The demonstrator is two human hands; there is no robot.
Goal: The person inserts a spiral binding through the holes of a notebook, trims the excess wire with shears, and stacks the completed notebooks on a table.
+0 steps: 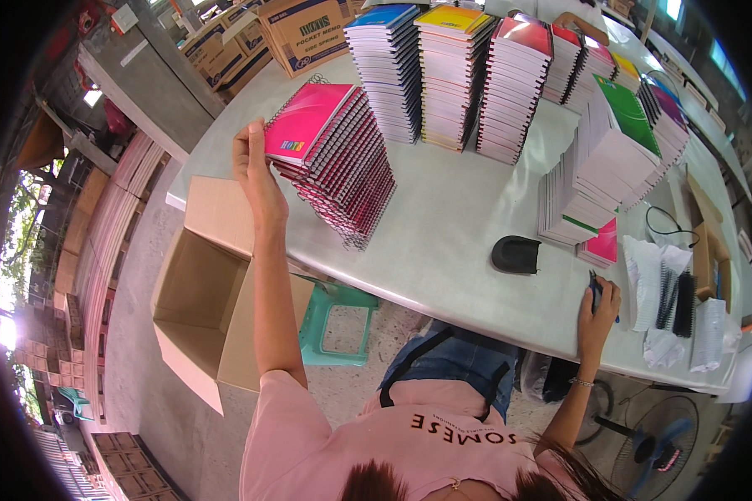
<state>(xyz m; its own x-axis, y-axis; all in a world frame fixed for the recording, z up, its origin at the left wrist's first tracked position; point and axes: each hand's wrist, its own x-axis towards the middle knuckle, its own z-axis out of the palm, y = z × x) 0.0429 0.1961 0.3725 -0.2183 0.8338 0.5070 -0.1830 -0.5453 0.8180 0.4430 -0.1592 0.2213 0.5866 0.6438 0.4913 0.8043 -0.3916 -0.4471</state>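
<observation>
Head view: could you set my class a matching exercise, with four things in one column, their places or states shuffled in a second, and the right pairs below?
Column one
1. tall stack of pink-covered, wire-bound notebooks
2. open brown cardboard box
3. green plastic stool
4. smooth black object with one rounded end

Column two
A. on the pale grey tabletop, left of the right hand
B. flaps spread, partly behind the left forearm
C. next to the left hand, at its fingers
D. low, just beyond the table's near edge

Pairs: 1-C, 2-B, 3-D, 4-A
</observation>
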